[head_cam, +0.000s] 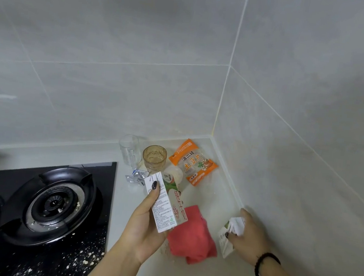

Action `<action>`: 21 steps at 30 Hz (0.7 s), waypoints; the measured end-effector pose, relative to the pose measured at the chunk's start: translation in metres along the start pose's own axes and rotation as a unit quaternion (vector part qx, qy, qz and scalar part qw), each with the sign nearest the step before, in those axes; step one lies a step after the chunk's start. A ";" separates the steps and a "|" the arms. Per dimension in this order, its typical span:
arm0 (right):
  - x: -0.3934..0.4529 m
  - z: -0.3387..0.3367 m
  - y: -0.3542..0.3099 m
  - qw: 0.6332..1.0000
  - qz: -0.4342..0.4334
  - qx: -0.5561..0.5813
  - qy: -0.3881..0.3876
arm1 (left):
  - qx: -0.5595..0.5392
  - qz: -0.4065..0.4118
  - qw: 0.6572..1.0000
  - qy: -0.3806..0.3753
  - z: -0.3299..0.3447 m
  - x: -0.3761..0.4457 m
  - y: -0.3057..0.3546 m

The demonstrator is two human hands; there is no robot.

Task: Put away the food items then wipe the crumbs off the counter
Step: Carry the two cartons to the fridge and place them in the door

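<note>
Now gripped in left hand (142,229): carton (164,202), lifted above counter (215,194). Right hand (248,237) curled round second carton (230,233) beside red cloth (192,235). Behind: orange snack bag (193,162), amber glass (154,157) holding crumbs, clear glass (130,150), contents unclear.

From my remote seat I see a glossy black glass hob (87,229), clear glass tumblers (130,152), a matt red cloth (192,233), printed paper cartons (163,206) and a shiny plastic snack packet (193,162).
</note>
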State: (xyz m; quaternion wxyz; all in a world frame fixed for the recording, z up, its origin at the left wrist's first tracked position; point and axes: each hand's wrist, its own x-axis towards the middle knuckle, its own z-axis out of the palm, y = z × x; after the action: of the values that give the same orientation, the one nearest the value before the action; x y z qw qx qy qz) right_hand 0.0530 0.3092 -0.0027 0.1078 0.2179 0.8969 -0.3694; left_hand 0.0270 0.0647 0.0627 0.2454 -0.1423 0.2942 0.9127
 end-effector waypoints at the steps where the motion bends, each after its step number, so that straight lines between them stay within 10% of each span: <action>1: -0.002 -0.004 -0.007 1.000 -0.004 0.012 0.008 | 0.005 -0.003 1.000 0.001 0.002 -0.001 -0.001; 13: -0.039 -0.043 -0.087 0.942 0.018 0.328 -0.062 | -0.036 0.016 0.999 0.003 0.012 -0.014 0.002; 21: -0.066 -0.070 -0.142 0.977 -0.084 0.152 -0.126 | 0.005 0.012 0.999 -0.037 0.011 -0.031 0.007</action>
State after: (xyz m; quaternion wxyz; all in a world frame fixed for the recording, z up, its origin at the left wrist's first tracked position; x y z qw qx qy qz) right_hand 0.0426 0.2483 0.1571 0.1542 0.1077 0.8245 -0.5338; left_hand 0.0480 0.0557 0.0872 0.2455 -0.1038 0.2913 0.9188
